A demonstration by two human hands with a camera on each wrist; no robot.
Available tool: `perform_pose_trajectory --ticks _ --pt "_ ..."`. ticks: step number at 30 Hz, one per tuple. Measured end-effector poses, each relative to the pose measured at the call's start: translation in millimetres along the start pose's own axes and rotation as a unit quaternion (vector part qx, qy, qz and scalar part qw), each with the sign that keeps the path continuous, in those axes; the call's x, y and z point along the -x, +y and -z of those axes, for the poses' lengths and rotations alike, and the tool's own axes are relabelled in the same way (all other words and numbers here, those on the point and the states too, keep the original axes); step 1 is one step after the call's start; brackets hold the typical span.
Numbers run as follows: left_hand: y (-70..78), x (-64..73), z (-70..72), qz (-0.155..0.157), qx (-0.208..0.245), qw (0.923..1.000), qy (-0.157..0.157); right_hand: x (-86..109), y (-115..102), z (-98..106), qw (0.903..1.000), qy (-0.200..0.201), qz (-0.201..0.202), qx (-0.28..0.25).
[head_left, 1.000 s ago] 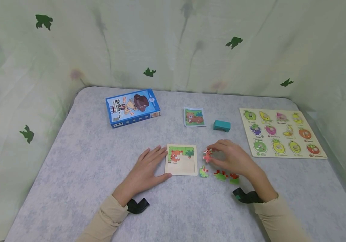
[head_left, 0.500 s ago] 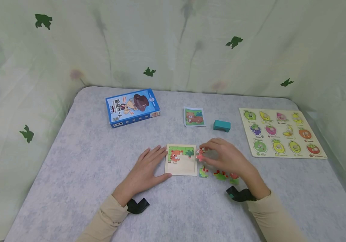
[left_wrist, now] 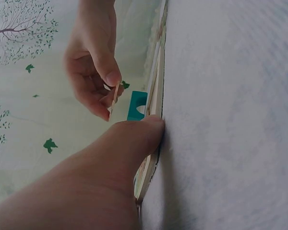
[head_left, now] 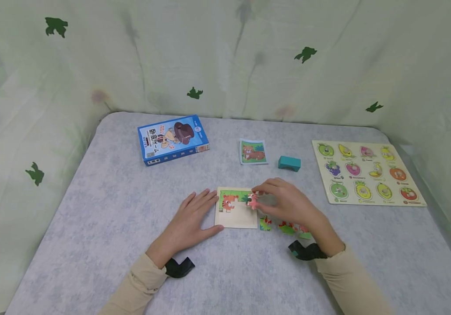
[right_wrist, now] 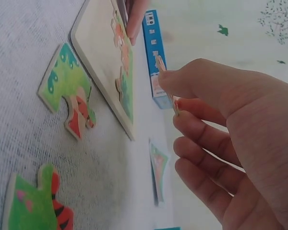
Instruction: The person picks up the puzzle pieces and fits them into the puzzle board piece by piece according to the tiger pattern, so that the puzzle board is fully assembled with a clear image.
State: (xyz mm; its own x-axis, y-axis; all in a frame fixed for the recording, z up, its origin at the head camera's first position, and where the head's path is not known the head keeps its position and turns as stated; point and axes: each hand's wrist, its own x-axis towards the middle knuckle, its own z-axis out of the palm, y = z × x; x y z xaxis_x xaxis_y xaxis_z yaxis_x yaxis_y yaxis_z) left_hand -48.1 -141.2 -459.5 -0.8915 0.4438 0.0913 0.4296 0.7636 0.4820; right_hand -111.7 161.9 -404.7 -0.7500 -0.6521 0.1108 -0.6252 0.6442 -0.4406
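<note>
My right hand (head_left: pixel 288 203) pinches a small red jigsaw piece (head_left: pixel 252 201) between thumb and fingers, over the right side of a square wooden puzzle tray (head_left: pixel 235 221). Seen edge-on in the left wrist view, the piece (left_wrist: pixel 115 98) stands above the tray. Fitted green and orange pieces (head_left: pixel 229 202) fill the tray's top and left, with bare wood below. My left hand (head_left: pixel 188 223) rests with fingers outstretched along the tray's left edge, its thumb (left_wrist: pixel 153 129) at the near corner. Loose jigsaw pieces lie right of the tray, including a green one (right_wrist: pixel 67 79) with red parts.
Behind the tray lie a bear picture card (head_left: pixel 254 152) and a teal block (head_left: pixel 289 163) with an arched cutout. A blue game box (head_left: pixel 173 140) is at back left, a fruit puzzle board (head_left: pixel 367 173) at right. Patterned cloth (head_left: pixel 225 57) hangs behind the table.
My right hand has moved left with the red jigsaw piece, from beside the tray to over its right side. The left hand has stayed in place.
</note>
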Motion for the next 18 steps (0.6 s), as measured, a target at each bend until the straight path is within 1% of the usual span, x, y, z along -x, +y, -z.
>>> perform_pose_trajectory --ticks 8,18 --pt "-0.5 -0.1 0.3 -0.003 0.002 1.0000 0.001 -5.4 -7.1 -6.8 0.9999 -0.011 -0.012 -0.005" --pt "-0.9 0.0 -0.1 -0.004 -0.001 1.0000 0.000 -14.2 -11.5 -15.6 0.9995 -0.030 0.002 0.000"
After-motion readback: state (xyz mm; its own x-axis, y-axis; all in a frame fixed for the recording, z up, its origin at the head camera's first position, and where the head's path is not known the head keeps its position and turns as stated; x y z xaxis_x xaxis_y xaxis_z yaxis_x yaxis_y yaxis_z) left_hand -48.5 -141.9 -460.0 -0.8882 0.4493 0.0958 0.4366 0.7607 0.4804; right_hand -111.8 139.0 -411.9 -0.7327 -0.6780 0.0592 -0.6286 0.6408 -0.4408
